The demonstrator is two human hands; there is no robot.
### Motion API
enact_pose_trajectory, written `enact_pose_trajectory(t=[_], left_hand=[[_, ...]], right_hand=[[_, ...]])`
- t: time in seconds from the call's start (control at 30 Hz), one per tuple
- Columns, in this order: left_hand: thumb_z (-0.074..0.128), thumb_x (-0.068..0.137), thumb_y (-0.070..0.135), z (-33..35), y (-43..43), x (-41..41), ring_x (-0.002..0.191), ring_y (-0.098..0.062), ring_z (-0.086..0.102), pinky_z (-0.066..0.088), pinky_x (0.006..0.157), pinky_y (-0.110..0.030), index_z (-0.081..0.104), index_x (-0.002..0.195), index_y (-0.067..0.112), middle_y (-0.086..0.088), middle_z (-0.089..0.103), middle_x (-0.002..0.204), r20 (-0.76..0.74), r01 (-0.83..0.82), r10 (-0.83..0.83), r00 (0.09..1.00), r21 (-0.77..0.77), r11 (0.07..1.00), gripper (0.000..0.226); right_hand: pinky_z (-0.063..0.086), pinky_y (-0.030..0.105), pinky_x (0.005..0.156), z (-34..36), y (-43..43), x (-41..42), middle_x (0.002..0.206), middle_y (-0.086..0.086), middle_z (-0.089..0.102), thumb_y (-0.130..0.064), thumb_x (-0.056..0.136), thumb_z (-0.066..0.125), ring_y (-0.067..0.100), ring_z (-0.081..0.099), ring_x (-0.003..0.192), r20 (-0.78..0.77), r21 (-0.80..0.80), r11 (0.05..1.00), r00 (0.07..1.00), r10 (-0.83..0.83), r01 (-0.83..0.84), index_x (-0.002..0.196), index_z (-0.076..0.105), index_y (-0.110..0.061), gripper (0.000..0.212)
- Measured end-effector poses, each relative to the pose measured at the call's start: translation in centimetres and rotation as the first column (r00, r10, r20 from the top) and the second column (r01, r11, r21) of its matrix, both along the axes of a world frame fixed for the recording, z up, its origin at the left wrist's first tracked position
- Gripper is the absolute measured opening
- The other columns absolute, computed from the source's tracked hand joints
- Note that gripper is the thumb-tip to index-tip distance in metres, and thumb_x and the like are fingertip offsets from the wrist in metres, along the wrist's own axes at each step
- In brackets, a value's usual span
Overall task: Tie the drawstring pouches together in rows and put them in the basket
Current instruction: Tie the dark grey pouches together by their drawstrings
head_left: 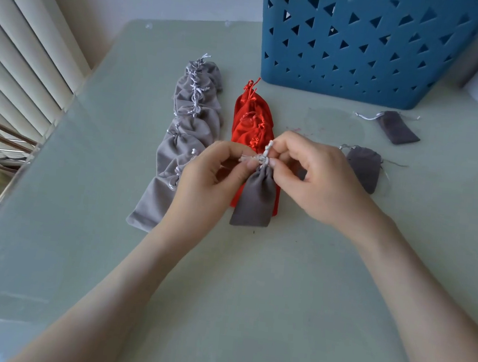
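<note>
Both hands, the left hand [209, 174] and right hand [317, 177], pinch the white drawstring [262, 158] of a dark grey pouch [255, 200], fingers clamped.

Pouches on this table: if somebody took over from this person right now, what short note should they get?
Hands: left hand and right hand both pinch the drawstring of a dark grey pouch, over the near end of the red row.
Done: light grey row and red row look tied, lying on the table.
Left: tie on the near loose pouch and far loose pouch, then put all rows in the blue basket.
</note>
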State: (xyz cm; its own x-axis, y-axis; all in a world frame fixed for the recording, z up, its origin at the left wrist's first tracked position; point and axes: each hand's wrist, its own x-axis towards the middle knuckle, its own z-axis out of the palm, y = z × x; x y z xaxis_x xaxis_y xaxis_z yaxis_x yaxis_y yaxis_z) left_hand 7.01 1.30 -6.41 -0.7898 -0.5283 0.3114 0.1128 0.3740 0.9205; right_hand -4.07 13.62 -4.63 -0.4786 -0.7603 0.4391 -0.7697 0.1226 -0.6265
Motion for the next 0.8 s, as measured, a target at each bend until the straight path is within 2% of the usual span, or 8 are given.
enact_pose_trajectory(t=[0.07,0.17,0.27,0.37,0.43,0.57,0.67,0.8], left_hand=[[0.063,0.087,0.029,-0.3,0.0,-0.1,0.076,0.001,0.058,0.044,0.072,-0.015,0.062,0.082,0.03,0.005,0.067,0.085,-0.028,-0.083,0.08,0.996,-0.106,0.991,0.005],[0.059,0.088,0.029,-0.7,0.1,-0.1,0.074,0.006,0.052,0.037,0.07,-0.005,0.064,0.082,0.018,0.01,0.06,0.082,-0.11,-0.205,0.176,0.978,-0.39,0.898,0.014],[0.056,0.089,0.023,-0.8,0.3,-0.1,0.079,0.015,0.048,0.035,0.072,-0.001,0.065,0.084,0.01,0.006,0.058,0.083,-0.15,-0.221,0.171,0.974,-0.451,0.865,0.017],[0.056,0.09,0.021,-0.7,0.4,-0.2,0.085,0.012,0.051,0.038,0.077,-0.006,0.061,0.089,0.022,0.007,0.059,0.086,-0.135,-0.167,0.125,0.983,-0.37,0.914,0.006],[0.055,0.09,0.014,-0.3,0.6,-0.2,0.091,0.001,0.059,0.044,0.081,-0.014,0.057,0.091,0.03,0.004,0.063,0.093,-0.112,-0.09,0.063,0.992,-0.256,0.963,0.016],[0.053,0.089,0.002,0.2,0.9,-0.1,0.084,0.001,0.061,0.044,0.079,-0.012,0.06,0.09,0.023,0.007,0.066,0.091,-0.07,-0.012,0.009,0.998,-0.042,0.999,0.023],[0.057,0.089,0.007,0.3,0.7,-0.1,0.081,0.001,0.059,0.044,0.077,-0.014,0.061,0.087,0.023,0.017,0.064,0.083,-0.072,-0.008,0.013,0.997,0.073,0.997,0.016],[0.059,0.087,0.02,0.2,0.4,-0.1,0.081,-0.006,0.059,0.047,0.079,-0.023,0.065,0.084,0.025,0.012,0.066,0.082,-0.059,0.014,-0.006,0.998,0.136,0.991,0.008]], right_hand=[[0.033,0.014,0.053,0.0,0.0,0.1,0.067,-0.01,0.056,-0.017,0.085,0.054,0.016,0.049,0.058,-0.007,0.005,1.0,1.0,-0.006,0.006,0.085,0.058,-0.014,0.004],[0.03,0.009,0.053,0.0,0.0,0.1,0.062,-0.012,0.053,-0.011,0.085,0.058,0.004,0.045,0.052,0.007,-0.002,1.0,1.0,-0.029,0.029,0.084,0.058,-0.012,0.002],[0.032,0.009,0.053,-0.1,-0.1,0.1,0.062,-0.011,0.054,-0.01,0.084,0.059,0.003,0.046,0.053,0.048,-0.015,0.999,0.998,-0.05,0.05,0.082,0.058,-0.015,0.006],[0.032,0.01,0.054,-0.1,-0.2,0.3,0.062,-0.011,0.055,-0.012,0.083,0.057,0.006,0.046,0.055,0.074,-0.034,0.998,0.996,-0.051,0.054,0.08,0.056,-0.017,0.006],[0.033,0.011,0.054,0.0,-0.1,0.3,0.062,-0.01,0.055,-0.011,0.083,0.057,0.009,0.047,0.056,0.083,-0.044,0.998,0.996,-0.045,0.049,0.08,0.055,-0.018,0.008],[0.035,0.017,0.054,0.2,0.0,0.2,0.066,-0.007,0.056,-0.009,0.084,0.056,0.019,0.049,0.06,0.057,-0.059,0.998,0.998,-0.024,0.027,0.082,0.056,-0.015,0.006],[0.036,0.02,0.054,0.3,-0.1,0.3,0.067,-0.009,0.055,-0.009,0.086,0.055,0.022,0.048,0.06,0.034,-0.061,0.998,0.999,-0.003,0.005,0.085,0.056,-0.015,0.006],[0.034,0.018,0.053,0.3,-0.1,0.3,0.068,-0.009,0.054,-0.008,0.086,0.055,0.021,0.046,0.059,0.02,-0.051,0.999,1.0,0.012,-0.011,0.086,0.057,-0.014,0.007]])
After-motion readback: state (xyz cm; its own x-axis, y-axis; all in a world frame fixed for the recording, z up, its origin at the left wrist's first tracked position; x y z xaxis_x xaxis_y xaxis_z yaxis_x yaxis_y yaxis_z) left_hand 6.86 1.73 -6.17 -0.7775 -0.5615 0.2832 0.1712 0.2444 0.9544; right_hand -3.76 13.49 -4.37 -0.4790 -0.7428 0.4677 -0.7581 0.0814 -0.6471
